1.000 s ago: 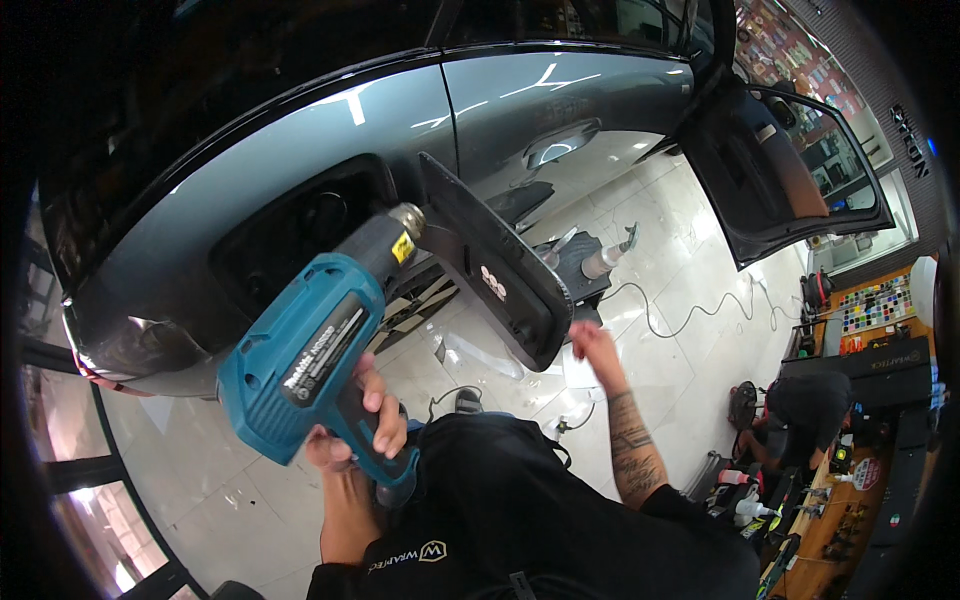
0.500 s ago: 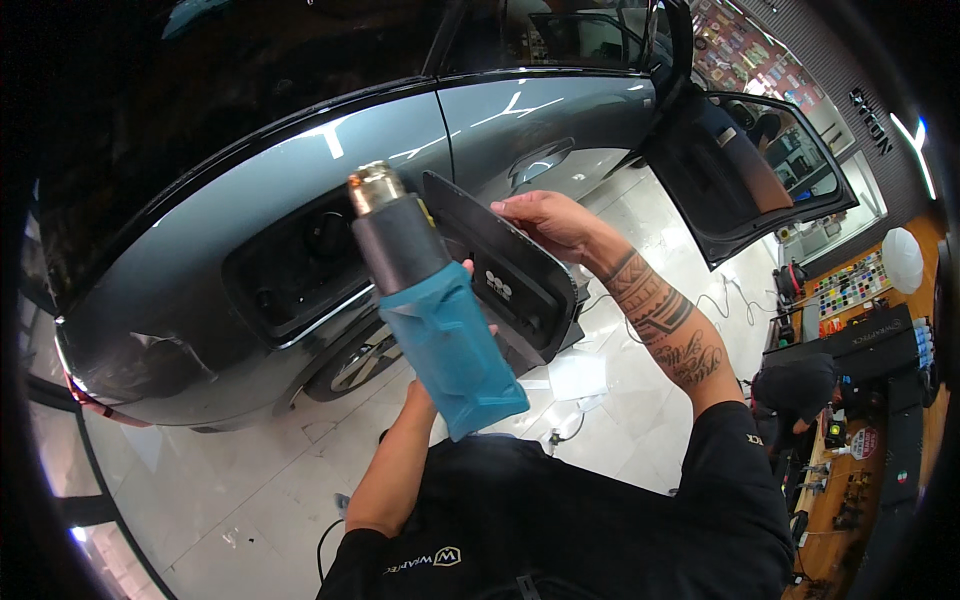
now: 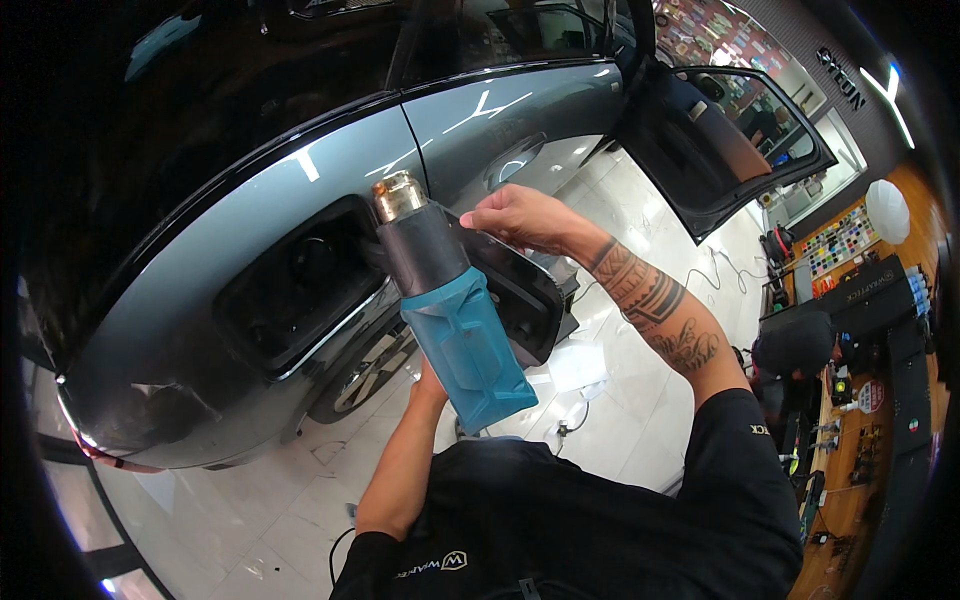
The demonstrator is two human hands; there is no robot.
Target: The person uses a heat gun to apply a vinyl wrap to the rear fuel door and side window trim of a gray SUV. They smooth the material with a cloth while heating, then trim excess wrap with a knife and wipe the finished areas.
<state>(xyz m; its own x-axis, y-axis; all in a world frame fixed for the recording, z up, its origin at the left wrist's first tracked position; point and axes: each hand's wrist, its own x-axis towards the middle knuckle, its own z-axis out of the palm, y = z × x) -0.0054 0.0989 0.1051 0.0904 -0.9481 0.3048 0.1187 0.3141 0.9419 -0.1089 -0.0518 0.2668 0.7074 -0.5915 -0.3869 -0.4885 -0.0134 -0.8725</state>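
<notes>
A heat gun [image 3: 468, 345] with a teal body, black collar and metal nozzle is gripped by my left hand [image 3: 430, 385], mostly hidden behind it. The nozzle points up toward the grey car's side [image 3: 330, 185]. Behind the gun stands a black filler flap [image 3: 535, 300], swung out from the car and partly covered. My right hand [image 3: 515, 218] is closed in a pinch at the flap's upper edge; what its fingertips hold is too small to make out. Left of the gun is the dark recess [image 3: 290, 290] in the car's body panel.
Below the recess is a wheel [image 3: 365, 375]. An open car door [image 3: 730, 150] stands at the upper right. Cables [image 3: 715, 268] lie on the pale tiled floor [image 3: 640, 420]. A person in dark clothes [image 3: 795, 345] is by a workbench [image 3: 850, 450] at the right.
The heat gun's nozzle has shifted right, closer to my right hand, and covers more of the flap. My right hand has moved slightly left along the flap's edge, its fingers more curled.
</notes>
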